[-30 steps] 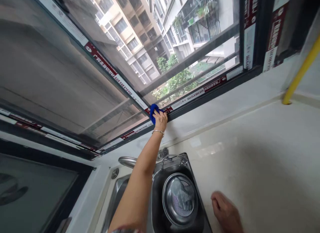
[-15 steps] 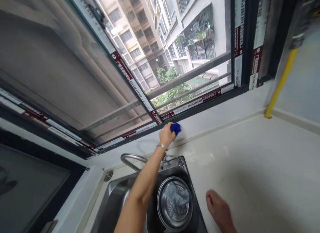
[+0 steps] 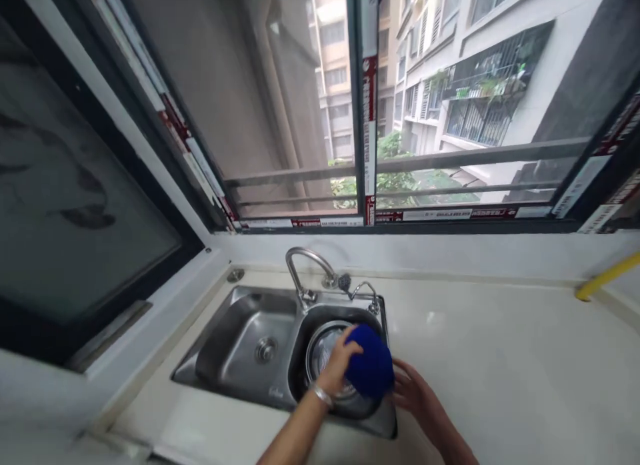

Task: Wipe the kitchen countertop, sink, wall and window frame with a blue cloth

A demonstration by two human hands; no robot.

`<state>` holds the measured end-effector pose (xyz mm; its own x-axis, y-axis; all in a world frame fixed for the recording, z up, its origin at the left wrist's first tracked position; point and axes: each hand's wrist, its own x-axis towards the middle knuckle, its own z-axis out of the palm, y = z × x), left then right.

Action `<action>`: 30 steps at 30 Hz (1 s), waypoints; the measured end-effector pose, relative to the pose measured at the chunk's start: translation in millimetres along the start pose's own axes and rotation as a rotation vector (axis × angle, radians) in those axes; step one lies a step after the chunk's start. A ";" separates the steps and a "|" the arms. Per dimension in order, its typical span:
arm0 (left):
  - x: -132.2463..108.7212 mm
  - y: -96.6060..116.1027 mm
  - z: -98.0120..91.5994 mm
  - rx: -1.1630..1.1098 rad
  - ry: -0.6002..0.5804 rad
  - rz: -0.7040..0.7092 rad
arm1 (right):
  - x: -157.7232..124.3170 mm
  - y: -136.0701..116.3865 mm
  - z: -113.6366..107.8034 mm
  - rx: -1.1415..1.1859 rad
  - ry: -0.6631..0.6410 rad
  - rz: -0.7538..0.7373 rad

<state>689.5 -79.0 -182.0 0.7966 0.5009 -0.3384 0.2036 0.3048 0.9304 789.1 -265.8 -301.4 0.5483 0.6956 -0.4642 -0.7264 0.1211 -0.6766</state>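
A blue cloth hangs over the right bowl of the steel sink. My left hand, with a bracelet at the wrist, grips the cloth's left side between thumb and fingers. At the cloth's right edge is my right hand, its fingers apart and close to the fabric; whether they touch it is hard to tell. Beneath the cloth, a round metal strainer bowl sits in the right basin, partly hidden.
A curved faucet and a thin smaller tap rise behind the sink. Behind them stands the window frame. A yellow pipe is at the far right of the counter.
My left hand has come down from the window's lower edge to above the sink with the blue cloth. My right hand has moved beside the cloth. The view has turned left.
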 end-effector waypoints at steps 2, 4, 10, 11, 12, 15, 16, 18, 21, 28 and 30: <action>-10.3 24.1 -12.0 -0.202 0.024 0.044 | -18.6 -12.1 45.2 0.022 -0.137 -0.019; -16.5 44.7 -22.2 -0.321 0.032 0.144 | -28.9 -23.6 85.0 0.011 -0.196 -0.077; -38.5 64.8 -52.2 -0.416 0.024 0.249 | -40.7 -39.2 137.9 0.009 -0.110 -0.336; -42.3 64.7 -57.0 -0.424 0.021 0.255 | -43.6 -38.2 140.9 -0.002 -0.079 -0.371; -45.6 64.4 -61.4 -0.433 0.021 0.260 | -46.8 -36.6 143.2 -0.021 -0.056 -0.398; -53.0 63.5 -70.5 -0.445 0.030 0.258 | -56.4 -30.6 148.1 -0.103 -0.002 -0.436; -54.9 63.1 -72.1 -0.444 0.029 0.247 | -59.0 -28.9 149.1 -0.132 0.017 -0.444; -58.7 61.5 -73.8 -0.437 0.019 0.221 | -62.0 -26.2 149.7 -0.189 0.060 -0.467; -64.9 55.8 -74.0 -0.419 0.020 0.221 | -61.1 -22.3 147.1 -0.263 0.132 -0.520; -78.6 30.3 -68.1 0.016 -0.019 0.230 | -60.6 11.3 153.1 -0.082 -0.071 -0.261; -82.6 22.4 -68.0 0.170 -0.076 0.202 | -64.0 26.0 158.4 -0.046 -0.124 -0.220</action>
<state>589.6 -58.5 -142.7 0.8698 0.4739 -0.1375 0.1232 0.0613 0.9905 669.4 -194.9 -198.8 0.6341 0.7379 -0.2310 -0.5737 0.2487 -0.7804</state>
